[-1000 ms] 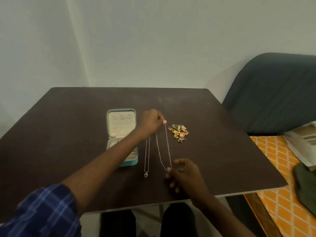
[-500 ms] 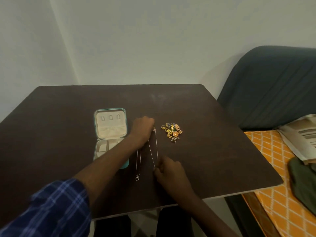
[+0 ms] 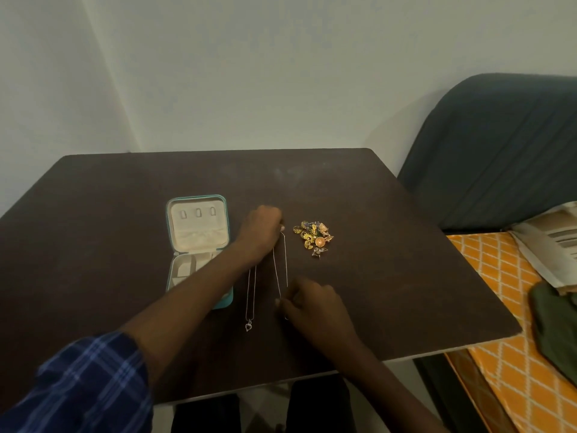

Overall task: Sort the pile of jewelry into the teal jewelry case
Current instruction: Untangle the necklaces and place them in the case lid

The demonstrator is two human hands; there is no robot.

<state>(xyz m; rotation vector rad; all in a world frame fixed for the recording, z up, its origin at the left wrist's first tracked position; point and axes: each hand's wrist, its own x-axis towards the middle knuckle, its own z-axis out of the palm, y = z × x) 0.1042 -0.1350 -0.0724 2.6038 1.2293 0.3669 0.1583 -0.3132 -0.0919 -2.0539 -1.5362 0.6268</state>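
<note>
The teal jewelry case point(image 3: 199, 245) lies open on the dark table point(image 3: 109, 214), its cream lid flat at the back. A pile of gold jewelry point(image 3: 313, 235) sits right of centre. Between them a thin silver chain point(image 3: 280, 270) is stretched on the table: my left hand point(image 3: 260, 231) pinches its far end and my right hand point(image 3: 312, 303) pinches its near end. A second silver necklace point(image 3: 250, 296) with a small heart pendant lies just left of it, its far end hidden under my left hand.
A dark blue seat point(image 3: 499, 151) stands to the right of the table. An orange patterned mattress point(image 3: 512, 323) lies at the lower right, with papers point(image 3: 549, 242) and a dark green cloth point(image 3: 555, 332) on it. A white wall is behind.
My right hand has closed in on the chain's near end and the chain lies lower on the table. My left hand keeps its pinch. The camera view has shifted.
</note>
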